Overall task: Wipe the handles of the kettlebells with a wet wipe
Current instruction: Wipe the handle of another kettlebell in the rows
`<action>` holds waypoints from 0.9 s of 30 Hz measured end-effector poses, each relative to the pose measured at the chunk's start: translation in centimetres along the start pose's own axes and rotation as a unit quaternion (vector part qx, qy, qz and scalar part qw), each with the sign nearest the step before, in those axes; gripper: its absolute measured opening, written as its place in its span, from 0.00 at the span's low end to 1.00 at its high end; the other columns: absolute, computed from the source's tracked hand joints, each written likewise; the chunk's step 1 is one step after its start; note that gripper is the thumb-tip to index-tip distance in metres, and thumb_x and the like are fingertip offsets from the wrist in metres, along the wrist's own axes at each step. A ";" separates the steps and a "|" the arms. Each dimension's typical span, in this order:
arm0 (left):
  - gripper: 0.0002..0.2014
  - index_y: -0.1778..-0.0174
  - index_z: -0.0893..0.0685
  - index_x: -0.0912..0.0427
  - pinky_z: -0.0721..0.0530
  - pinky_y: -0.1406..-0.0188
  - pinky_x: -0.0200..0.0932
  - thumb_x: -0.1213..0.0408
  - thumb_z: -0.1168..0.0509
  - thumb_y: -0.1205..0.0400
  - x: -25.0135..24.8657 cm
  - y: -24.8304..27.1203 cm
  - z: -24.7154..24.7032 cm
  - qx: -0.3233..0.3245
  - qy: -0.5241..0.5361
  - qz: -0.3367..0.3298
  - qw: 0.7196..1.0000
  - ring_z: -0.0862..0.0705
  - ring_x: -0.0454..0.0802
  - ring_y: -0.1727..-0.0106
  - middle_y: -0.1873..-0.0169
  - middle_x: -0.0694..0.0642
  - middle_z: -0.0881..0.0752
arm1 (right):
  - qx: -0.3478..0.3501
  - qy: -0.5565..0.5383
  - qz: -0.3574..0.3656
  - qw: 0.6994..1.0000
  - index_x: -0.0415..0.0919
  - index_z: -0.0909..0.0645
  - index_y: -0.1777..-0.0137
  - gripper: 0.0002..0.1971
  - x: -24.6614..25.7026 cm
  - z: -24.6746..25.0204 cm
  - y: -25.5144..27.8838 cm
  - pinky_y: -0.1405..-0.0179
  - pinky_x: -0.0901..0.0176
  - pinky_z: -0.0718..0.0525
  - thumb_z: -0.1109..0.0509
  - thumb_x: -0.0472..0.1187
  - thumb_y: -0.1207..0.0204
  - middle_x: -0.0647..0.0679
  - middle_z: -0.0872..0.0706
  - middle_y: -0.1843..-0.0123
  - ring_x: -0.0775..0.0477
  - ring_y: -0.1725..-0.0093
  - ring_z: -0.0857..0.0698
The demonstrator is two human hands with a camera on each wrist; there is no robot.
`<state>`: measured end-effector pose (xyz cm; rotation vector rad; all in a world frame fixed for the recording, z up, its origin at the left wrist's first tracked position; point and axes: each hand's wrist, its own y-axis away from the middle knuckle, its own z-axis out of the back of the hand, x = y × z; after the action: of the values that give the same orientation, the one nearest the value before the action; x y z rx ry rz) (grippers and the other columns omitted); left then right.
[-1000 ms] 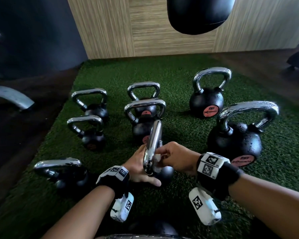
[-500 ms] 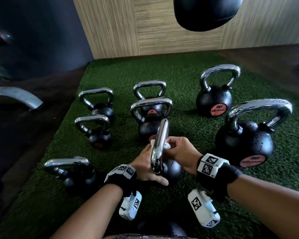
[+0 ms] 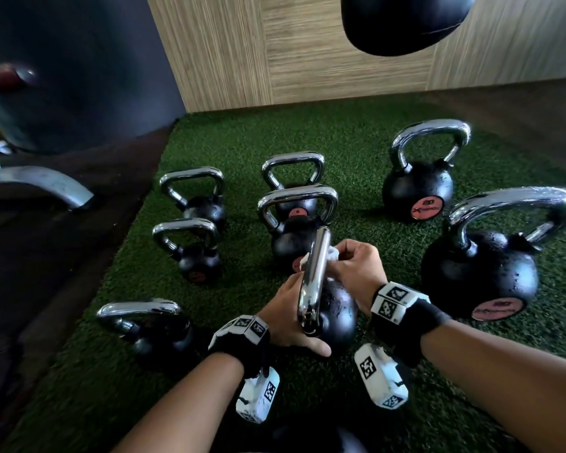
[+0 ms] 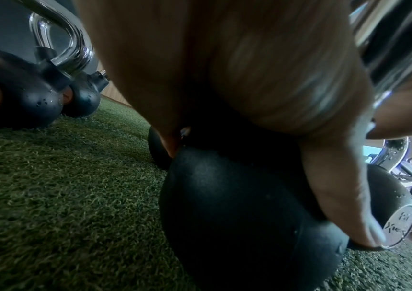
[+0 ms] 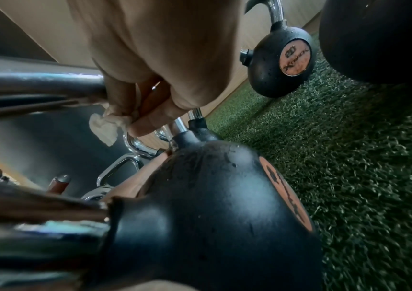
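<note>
I am holding the small black cast-iron kettlebell (image 3: 335,317) steady with my left hand (image 3: 286,317), fingers wrapped round its round body just under the chrome loop handle (image 3: 314,273) and thumb laid flat across the near side. My right hand (image 3: 356,269) is clenched on the crumpled white wet wipe (image 3: 332,253), pinching it against the far upper stretch of that handle; in the right wrist view a tuft of the wipe is sticking out past my fingertips (image 5: 145,126). A second ago this hand was working low, near where the handle meets the ball, so the wipe has been climbing the bar toward its top bend. That suggests the lower part on this side is done and the top and the left-hand side are still waiting, though blur keeps me from telling how much of the wipe is actually touching metal. Beyond my knuckles, the other chrome-handled black kettlebells (image 3: 417,188) are standing on the green artificial turf (image 3: 356,142), apparently untouched for now.
</note>
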<state>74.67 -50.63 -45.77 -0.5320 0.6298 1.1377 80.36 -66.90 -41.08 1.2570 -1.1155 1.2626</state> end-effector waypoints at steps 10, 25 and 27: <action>0.63 0.16 0.34 0.57 0.32 0.15 0.59 0.58 0.07 0.46 -0.1 0.0 -0.1 -0.004 -0.012 0.033 0.999 0.32 0.54 0.17 0.21 0.53 0.30 | -0.088 0.083 -0.035 0.992 0.44 0.20 0.80 0.13 -0.1 -1.0 -2.0 0.79 0.61 0.21 0.27 0.31 0.38 0.52 0.18 0.83 0.55 0.83 0.23; 0.66 0.12 0.44 0.47 0.29 0.17 0.49 0.38 0.14 0.43 -1.5 0.0 1.3 0.086 -0.165 0.064 0.980 0.34 0.49 0.15 0.15 0.46 0.38 | 0.014 0.125 -0.132 0.983 0.38 0.26 0.68 0.15 1.1 -1.8 -1.5 0.86 0.65 0.25 0.25 0.34 0.24 0.37 0.17 0.72 0.52 0.85 0.24; 0.59 0.17 0.34 0.41 0.26 0.23 0.41 0.38 0.14 0.44 -2.5 0.3 2.7 0.115 -0.144 0.057 0.981 0.27 0.45 0.21 0.21 0.43 0.28 | 0.039 0.127 -0.125 0.983 0.37 0.26 0.67 0.13 0.8 -0.9 -1.2 0.82 0.64 0.26 0.25 0.31 0.28 0.40 0.18 0.74 0.50 0.83 0.24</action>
<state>74.17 -50.33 -42.13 -0.1305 0.5357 1.2038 81.53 -65.86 -40.31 1.2114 -0.7091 1.2436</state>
